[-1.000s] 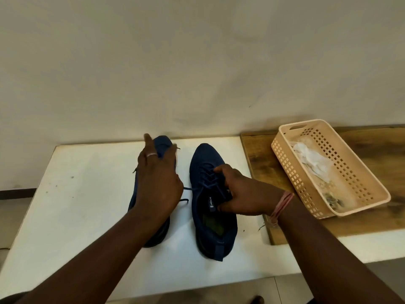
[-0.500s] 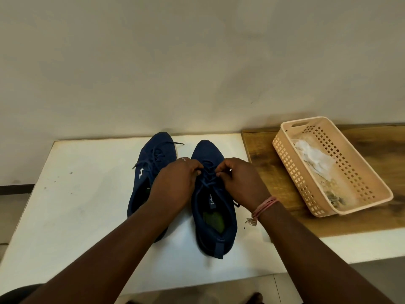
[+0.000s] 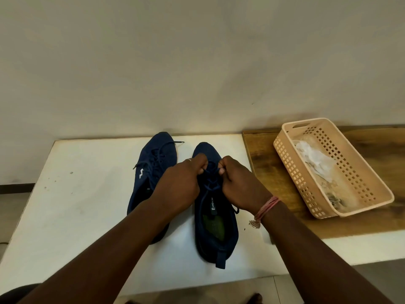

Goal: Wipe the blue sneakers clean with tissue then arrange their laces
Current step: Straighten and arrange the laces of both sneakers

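Two blue sneakers stand side by side on the white table (image 3: 83, 211), toes toward the wall. The left sneaker (image 3: 153, 163) leans on its side, its laces loose. Over the right sneaker (image 3: 215, 229) both hands meet at the lacing. My left hand (image 3: 179, 185) pinches the dark blue lace (image 3: 211, 172) with curled fingers. Facing it, my right hand (image 3: 238, 183) pinches the same lace from the other side. Used white tissue (image 3: 313, 159) lies in the beige basket (image 3: 370, 176).
The perforated basket stands on a wooden board (image 3: 263, 163) to the right of the white table. A plain wall rises just behind the sneakers. The table's front edge runs close to my forearms.
My left hand left the left sneaker and came across to the right sneaker's lacing. My right hand shifted up from the tongue, and both now pinch the lace.
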